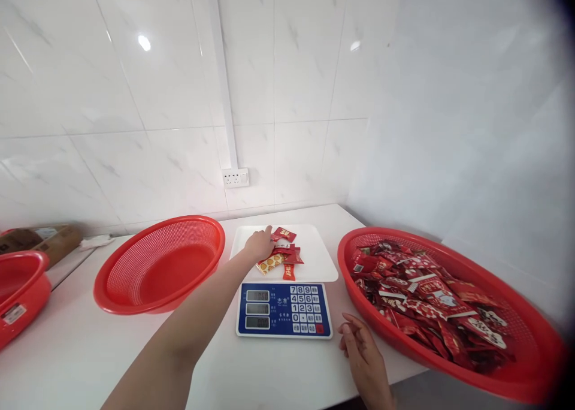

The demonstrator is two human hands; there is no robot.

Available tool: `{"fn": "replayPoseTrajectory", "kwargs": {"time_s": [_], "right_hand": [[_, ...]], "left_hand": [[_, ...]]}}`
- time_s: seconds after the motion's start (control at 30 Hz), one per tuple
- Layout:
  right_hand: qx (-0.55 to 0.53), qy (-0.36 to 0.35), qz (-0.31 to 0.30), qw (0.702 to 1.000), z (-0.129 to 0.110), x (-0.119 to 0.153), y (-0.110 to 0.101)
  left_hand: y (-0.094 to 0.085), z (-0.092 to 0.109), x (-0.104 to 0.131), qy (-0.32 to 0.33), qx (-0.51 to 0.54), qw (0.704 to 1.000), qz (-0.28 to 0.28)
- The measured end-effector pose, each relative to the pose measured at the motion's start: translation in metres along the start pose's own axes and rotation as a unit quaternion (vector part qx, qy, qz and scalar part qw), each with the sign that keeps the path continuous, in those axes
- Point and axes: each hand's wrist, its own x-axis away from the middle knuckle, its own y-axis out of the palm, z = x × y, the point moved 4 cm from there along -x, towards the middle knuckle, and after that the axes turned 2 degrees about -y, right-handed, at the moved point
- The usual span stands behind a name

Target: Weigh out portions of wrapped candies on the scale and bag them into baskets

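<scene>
On the white pan (317, 260) of a digital scale lies a small pile of snack packets (294, 255), mostly red, one with a yellow pattern. My left hand (259, 245) reaches over the pan to the pile's left side, its fingers curled onto the packets. Some of its fingertips are hidden among them. The scale's blue keypad panel (284, 310) faces me, its displays lit but hard to read. My right hand (363, 353) rests near the panel's right corner, beside the filled basket, with loosely bent fingers apart and nothing in them.
A red basket (348, 248) heaped with red snack packets (431, 290) stands at the right. Left of the scale is a red basket (159, 272) with its bottom showing. Another red basket (22, 290) and a cardboard box (58, 245) are farther left. A tiled wall with a socket (235, 178) rises behind.
</scene>
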Motion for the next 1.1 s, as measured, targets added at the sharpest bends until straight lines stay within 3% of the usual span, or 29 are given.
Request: {"fn": "replayPoseTrajectory", "kwargs": {"time_s": [0.1, 0.2, 0.43, 0.57, 0.67, 0.83, 1.0, 1.1], "right_hand": [[-0.012, 0.0, 0.005, 1.0, -0.001, 0.001, -0.001], [-0.011, 0.005, 0.001, 1.0, -0.002, 0.002, -0.001], [0.009, -0.005, -0.023, 1.0, 0.0, 0.0, 0.001], [0.019, -0.005, -0.023, 1.0, 0.002, 0.0, 0.0], [0.022, -0.005, -0.021, 1.0, 0.002, 0.001, 0.0], [0.022, 0.0, -0.02, 1.0, -0.001, 0.001, -0.001], [0.027, 0.001, -0.027, 0.999, -0.004, 0.001, -0.001], [0.035, 0.006, -0.025, 0.999, -0.006, 0.002, 0.0]], "left_hand": [[-0.002, -0.003, -0.002, 0.0, -0.008, 1.0, 0.007], [-0.01, -0.007, 0.011, 0.011, -0.005, 1.0, 0.012], [-0.004, -0.007, 0.054, 0.086, -0.016, 0.993, -0.083], [0.003, -0.005, 0.055, 0.075, -0.037, 0.993, -0.081], [-0.003, -0.007, 0.052, 0.064, -0.048, 0.994, -0.075], [-0.047, -0.028, 0.059, 0.04, -0.077, 0.995, -0.045], [-0.104, -0.088, 0.077, -0.06, -0.122, 0.991, 0.019], [-0.111, -0.108, 0.083, -0.103, -0.145, 0.984, 0.029]]}}
